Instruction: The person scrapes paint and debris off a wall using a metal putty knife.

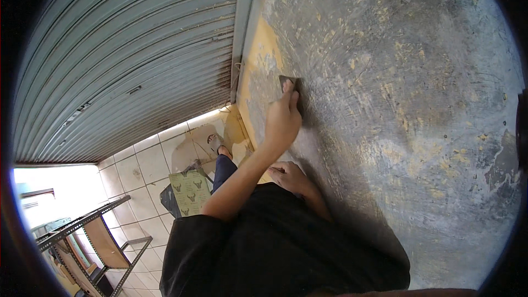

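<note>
Left hand (283,120) against scuffed wall (396,132); in it — dark flat piece (283,79)

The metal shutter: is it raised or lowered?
Lowered: the ribbed shutter reaches nearly to the tiled floor, with light showing along its lower edge.

The wall (396,132), from 1 to 4 o'clock, is mottled grey, flecked and streaked with yellow; its band (265,37) at 12 o'clock is solid orange-yellow. The handheld flat piece (284,79) at 1 o'clock shows dark grey. The shutter (132,66) at 10 o'clock is blue-grey, striped by parallel ribs. Floor tiles (153,162) at 8 o'clock form an off-white grid with brownish smears. The sheet (190,190) there is yellow-green with repeated dark horned motifs; the shirt (286,247) at 6 o'clock is plain black.
</note>
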Available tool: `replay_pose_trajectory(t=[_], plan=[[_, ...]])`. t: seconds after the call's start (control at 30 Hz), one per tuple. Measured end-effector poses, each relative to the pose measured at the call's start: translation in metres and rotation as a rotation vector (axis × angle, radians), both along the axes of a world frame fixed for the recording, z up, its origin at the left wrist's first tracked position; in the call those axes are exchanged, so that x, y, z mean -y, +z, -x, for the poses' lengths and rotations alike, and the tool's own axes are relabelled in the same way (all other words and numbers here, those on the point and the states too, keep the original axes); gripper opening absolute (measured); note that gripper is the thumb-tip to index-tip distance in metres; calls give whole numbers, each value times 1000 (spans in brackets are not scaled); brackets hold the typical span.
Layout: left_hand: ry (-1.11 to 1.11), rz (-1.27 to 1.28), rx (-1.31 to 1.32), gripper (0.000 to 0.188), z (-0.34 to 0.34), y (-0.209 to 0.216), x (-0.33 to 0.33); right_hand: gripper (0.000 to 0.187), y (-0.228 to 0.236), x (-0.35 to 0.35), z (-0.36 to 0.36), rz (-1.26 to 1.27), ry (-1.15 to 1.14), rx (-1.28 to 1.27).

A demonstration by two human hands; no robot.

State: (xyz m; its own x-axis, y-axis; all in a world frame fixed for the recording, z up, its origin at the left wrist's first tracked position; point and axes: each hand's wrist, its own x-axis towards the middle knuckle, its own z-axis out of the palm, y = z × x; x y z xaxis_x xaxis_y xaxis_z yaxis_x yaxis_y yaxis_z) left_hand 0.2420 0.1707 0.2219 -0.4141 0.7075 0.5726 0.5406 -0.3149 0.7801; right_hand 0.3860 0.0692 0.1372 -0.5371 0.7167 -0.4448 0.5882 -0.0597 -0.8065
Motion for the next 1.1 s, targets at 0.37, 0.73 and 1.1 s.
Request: replay_pose_trajectory(t=[0.37, 0.73, 1.1], plan=[[-177, 482, 234, 32, 6, 23, 0, 40, -15, -3, -9, 160, -54, 57], [-85, 384, 260, 31, 15, -14, -12, 29, -5, 4, 2, 60, -33, 12], [-138, 420, 312, 38, 20, -10, -9, 41, -4, 0, -1, 33, 23, 38]])
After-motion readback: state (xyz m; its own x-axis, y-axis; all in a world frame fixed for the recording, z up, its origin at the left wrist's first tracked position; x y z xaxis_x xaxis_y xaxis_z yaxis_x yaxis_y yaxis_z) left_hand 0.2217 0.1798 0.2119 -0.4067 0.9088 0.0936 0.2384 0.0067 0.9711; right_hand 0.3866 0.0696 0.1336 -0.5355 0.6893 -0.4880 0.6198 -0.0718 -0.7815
